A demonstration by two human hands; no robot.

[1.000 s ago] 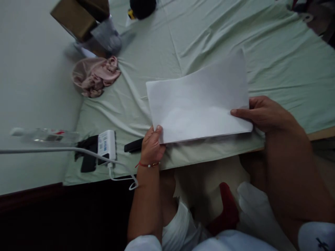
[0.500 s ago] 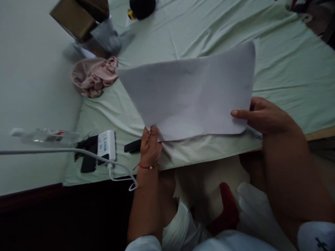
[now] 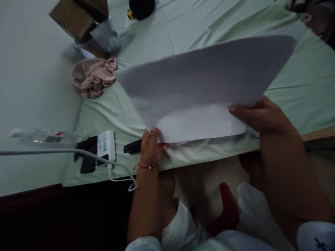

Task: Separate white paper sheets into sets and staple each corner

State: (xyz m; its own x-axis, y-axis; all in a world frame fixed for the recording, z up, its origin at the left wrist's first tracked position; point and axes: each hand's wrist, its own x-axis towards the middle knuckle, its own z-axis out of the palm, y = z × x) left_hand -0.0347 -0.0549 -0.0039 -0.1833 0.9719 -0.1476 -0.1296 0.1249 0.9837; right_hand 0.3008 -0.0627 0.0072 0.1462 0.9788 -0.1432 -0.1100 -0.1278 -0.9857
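Note:
A large pale sheet of paper [image 3: 193, 90] is held up over the green cloth by both hands, its far side curled upward. My left hand [image 3: 151, 148] pinches the near left corner, thumb on top and some fingers underneath. On the right edge my right hand [image 3: 264, 113] grips the sheet, with its thumb lying on the upper face and the other fingers mostly hidden behind. A black object [image 3: 132, 146], perhaps a stapler, lies beside my left hand and is partly covered by it.
A green cloth [image 3: 295, 87] covers the surface. To the left are a white power bank or adapter [image 3: 106, 144] with a cable, a dark phone-like item [image 3: 88, 162] and a plastic bottle [image 3: 53, 136]. Pink fabric [image 3: 96, 78] and a cardboard box [image 3: 73, 21] lie farther back.
The sheet's far right corner has swung up and to the right, and the far part now bends more steeply. Both hands keep their hold, nearly in place.

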